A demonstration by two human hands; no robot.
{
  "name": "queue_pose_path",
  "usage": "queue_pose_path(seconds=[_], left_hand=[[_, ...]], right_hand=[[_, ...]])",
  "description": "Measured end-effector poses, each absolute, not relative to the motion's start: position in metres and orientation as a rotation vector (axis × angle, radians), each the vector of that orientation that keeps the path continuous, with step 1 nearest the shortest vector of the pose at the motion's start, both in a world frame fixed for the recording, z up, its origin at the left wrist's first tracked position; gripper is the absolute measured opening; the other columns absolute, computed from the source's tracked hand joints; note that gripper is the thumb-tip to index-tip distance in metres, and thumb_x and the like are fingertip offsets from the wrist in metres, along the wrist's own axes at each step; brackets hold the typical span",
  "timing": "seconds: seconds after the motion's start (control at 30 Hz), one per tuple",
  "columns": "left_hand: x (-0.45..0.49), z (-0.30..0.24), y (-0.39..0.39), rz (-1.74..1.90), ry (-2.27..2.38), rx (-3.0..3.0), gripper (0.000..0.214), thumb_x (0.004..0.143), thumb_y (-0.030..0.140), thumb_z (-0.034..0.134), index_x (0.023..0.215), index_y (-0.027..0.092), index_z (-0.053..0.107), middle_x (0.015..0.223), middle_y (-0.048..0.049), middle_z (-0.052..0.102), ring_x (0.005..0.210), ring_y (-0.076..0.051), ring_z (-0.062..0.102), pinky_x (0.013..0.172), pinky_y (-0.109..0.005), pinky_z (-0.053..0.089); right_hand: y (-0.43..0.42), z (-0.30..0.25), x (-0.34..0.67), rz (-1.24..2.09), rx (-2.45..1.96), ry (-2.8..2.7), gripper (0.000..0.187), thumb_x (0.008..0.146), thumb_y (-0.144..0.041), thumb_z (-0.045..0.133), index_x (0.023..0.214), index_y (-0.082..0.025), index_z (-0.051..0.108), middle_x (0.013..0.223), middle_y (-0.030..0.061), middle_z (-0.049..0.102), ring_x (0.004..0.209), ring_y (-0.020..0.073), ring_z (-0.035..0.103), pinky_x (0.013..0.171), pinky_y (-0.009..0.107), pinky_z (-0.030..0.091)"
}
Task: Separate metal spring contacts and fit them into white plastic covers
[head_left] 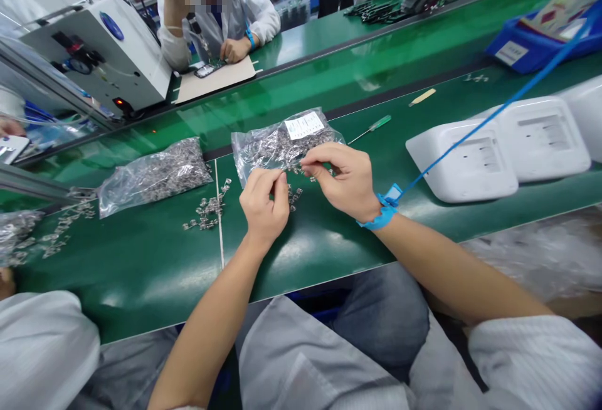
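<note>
Item: I hold my left hand (264,204) and right hand (347,177) pinched, contents indiscernible, right of loose metal clips (207,210) on the surface (324,244), apparently at piece-by-piece handling, the next move calling for light fingertips.

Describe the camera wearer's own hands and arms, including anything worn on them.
The left hand and right hand are ungloved. The right wears a crinkled, bright blue wristband with a thin blue cord; no band shows on the left. Both forearms are bare, with a pale, finely striped sleeve showing at the right.
</note>
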State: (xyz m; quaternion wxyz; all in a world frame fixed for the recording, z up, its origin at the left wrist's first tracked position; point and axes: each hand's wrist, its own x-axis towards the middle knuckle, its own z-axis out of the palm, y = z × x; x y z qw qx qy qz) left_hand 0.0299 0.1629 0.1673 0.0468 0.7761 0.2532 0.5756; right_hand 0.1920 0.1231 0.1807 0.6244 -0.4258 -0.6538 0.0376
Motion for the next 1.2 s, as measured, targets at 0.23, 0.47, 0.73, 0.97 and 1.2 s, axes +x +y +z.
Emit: queue_pose_path(seconds=[0.23, 0.47, 0.73, 0.97, 1.2], left_hand=[[0.028, 0.161, 0.167, 1.682, 0.640, 2.582, 0.011, 0.095, 0.010, 0.056, 0.089, 0.017, 0.062, 0.076, -0.0022, 0.062, 0.072, -0.014, 0.056, 0.069, -0.029, 0.044], [0.024, 0.158, 0.173, 1.595, 0.637, 2.899, 0.012, 0.094, 0.012, 0.057, 0.086, 0.019, 0.061, 0.069, -0.0008, 0.058, 0.065, -0.016, 0.053, 0.068, -0.033, 0.037], [0.021, 0.161, 0.175, 1.607, 0.602, 2.949, 0.012, 0.093, 0.011, 0.059, 0.084, 0.019, 0.059, 0.071, -0.0004, 0.061, 0.065, -0.015, 0.053, 0.068, -0.034, 0.033], [0.021, 0.163, 0.174, 1.674, 0.451, 3.040, 0.015, 0.092, 0.008, 0.059, 0.082, 0.020, 0.060, 0.063, 0.0024, 0.056, 0.061, -0.013, 0.046, 0.067, -0.036, 0.029], [0.021, 0.162, 0.174, 1.645, 0.202, 3.075, 0.014, 0.091, 0.009, 0.062, 0.084, 0.022, 0.062, 0.064, 0.0029, 0.057, 0.064, -0.013, 0.053, 0.066, -0.035, 0.032]], right_hand=[[0.123, 0.183, 0.197, 0.004, -0.972, -1.603, 0.019, 0.094, -0.012, 0.059, 0.085, -0.022, 0.073, 0.079, 0.0005, 0.075, 0.076, 0.0147, 0.071, 0.072, 0.029, 0.058], [0.123, 0.186, 0.205, -0.216, -0.944, -1.767, 0.023, 0.097, -0.013, 0.055, 0.086, -0.022, 0.073, 0.083, 0.0017, 0.077, 0.080, 0.0151, 0.072, 0.073, 0.028, 0.058], [0.125, 0.182, 0.211, -0.194, -0.967, -1.969, 0.024, 0.096, -0.011, 0.054, 0.090, -0.021, 0.075, 0.089, 0.0044, 0.077, 0.083, 0.0174, 0.071, 0.075, 0.031, 0.057], [0.122, 0.197, 0.211, 0.578, -1.124, -1.650, 0.015, 0.078, -0.015, 0.077, 0.091, -0.017, 0.071, 0.081, 0.0013, 0.075, 0.077, 0.0169, 0.073, 0.070, 0.028, 0.057], [0.133, 0.189, 0.224, 1.232, -1.106, -1.477, 0.023, 0.073, -0.024, 0.082, 0.087, -0.016, 0.065, 0.066, -0.0008, 0.070, 0.064, 0.0131, 0.067, 0.062, 0.025, 0.053]])
